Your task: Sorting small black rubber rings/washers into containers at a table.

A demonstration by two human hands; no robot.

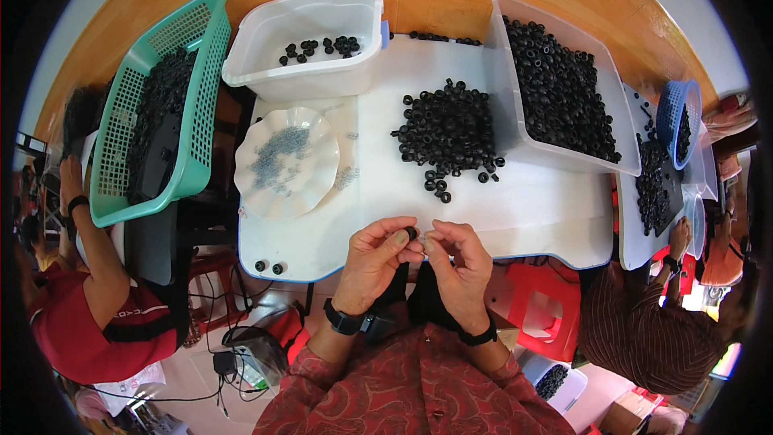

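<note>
Both my hands meet just in front of the table's near edge. My left hand point(372, 262) is closed, pinching a small black round part point(411, 234) between thumb and fingers. Close against it, my right hand point(460, 267) has thumb and forefinger pressed together on a tiny pale piece point(424, 238), too small to name. A heap of black ring-like parts point(447, 125) lies beyond my hands on the white table point(378, 217). To its left, a white scalloped plate point(316, 185) holds many tiny silvery pieces. Two black parts point(269, 267) sit apart at the near left corner.
A white tub point(302, 12) with some black parts stands at the back left. At the back right, a translucent bin point(555, 153) is full of them. A green basket point(197, 169) is far left. Co-workers sit on both sides; a red stool point(531, 306) stands below the table.
</note>
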